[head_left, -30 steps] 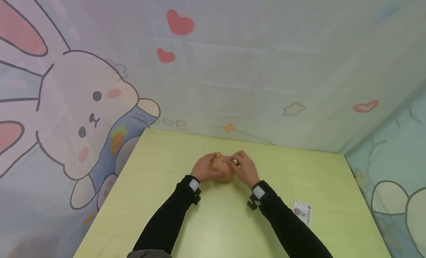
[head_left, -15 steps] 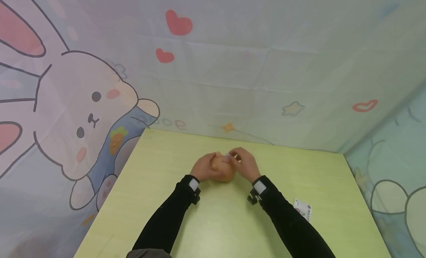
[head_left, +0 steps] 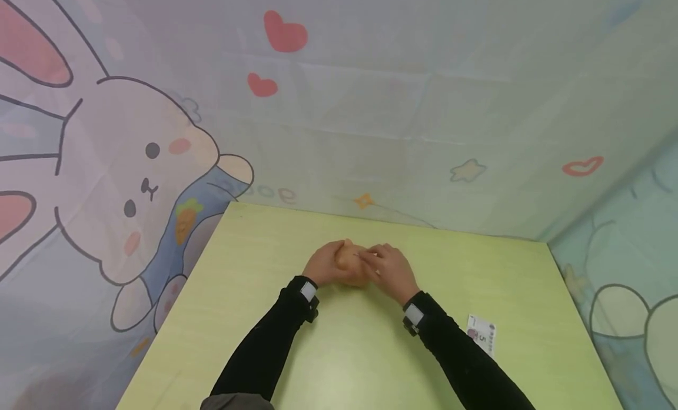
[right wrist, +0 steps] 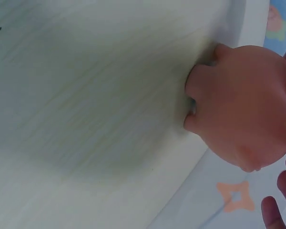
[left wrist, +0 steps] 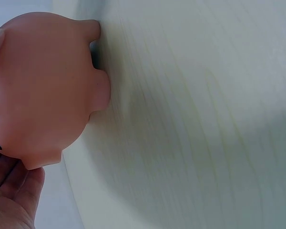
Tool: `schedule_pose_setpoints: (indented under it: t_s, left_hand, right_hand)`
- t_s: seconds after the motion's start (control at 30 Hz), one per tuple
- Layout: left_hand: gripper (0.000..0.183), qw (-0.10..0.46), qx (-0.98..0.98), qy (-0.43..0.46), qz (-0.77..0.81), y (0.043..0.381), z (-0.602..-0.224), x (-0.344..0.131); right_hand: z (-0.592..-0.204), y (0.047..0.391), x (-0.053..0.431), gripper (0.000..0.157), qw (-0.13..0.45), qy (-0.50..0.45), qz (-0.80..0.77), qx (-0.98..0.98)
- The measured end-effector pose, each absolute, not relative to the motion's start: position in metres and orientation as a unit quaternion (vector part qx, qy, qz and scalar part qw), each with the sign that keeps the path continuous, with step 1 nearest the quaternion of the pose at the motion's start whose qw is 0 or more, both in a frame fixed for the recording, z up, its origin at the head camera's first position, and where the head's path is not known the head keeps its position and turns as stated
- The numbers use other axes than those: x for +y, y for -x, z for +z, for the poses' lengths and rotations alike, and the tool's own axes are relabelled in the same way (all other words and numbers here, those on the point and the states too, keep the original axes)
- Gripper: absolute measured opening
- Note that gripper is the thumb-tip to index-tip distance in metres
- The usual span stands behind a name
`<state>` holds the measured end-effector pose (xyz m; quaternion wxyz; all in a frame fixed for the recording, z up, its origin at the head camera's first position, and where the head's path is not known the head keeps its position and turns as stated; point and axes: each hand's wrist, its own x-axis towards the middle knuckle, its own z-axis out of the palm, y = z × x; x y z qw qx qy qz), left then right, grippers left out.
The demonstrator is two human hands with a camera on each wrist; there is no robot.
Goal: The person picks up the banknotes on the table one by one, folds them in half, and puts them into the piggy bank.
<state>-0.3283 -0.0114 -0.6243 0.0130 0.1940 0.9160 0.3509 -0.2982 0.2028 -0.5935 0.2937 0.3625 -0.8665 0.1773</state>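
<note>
A pinkish-orange piggy bank (head_left: 351, 258) stands near the middle of the table, its feet down. My left hand (head_left: 323, 265) holds its left side; the left wrist view shows fingers against the snout of the piggy bank (left wrist: 43, 90). My right hand (head_left: 393, 270) is at the piggy bank's upper right, its index finger stretched over the top. In the right wrist view several fingers of the right hand (right wrist: 281, 191) are spread loosely beside the piggy bank (right wrist: 248, 100). I see no paper between the right fingers; their tips on top are partly hidden.
On the pale yellow table (head_left: 254, 239), a small printed paper bearing a 5 (head_left: 481, 333) lies by the right forearm, which covers part of it. A cloth backdrop with a rabbit and hearts (head_left: 286, 33) hangs behind the table.
Earlier a small pale slip showed at the piggy bank's top by the right fingertips; now it is out of sight. The right fingers have extended over the top. The left hand stays put.
</note>
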Motion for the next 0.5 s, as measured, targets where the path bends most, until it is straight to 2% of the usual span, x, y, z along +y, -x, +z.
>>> schedule_pose_setpoints:
  t_s: [0.27,0.5]
  left_hand:
    - [0.091,0.024,0.916,-0.197,0.350,0.331,-0.619,-0.008]
    - [0.091,0.045,0.905,-0.204,0.371,0.336,-0.613,-0.007]
  right_hand:
    - [-0.586,0.296,0.207,0.021,0.256,-0.340,0.188,-0.885]
    - [-0.572,0.288,0.242,0.031,0.230,-0.276,0.223,-0.906]
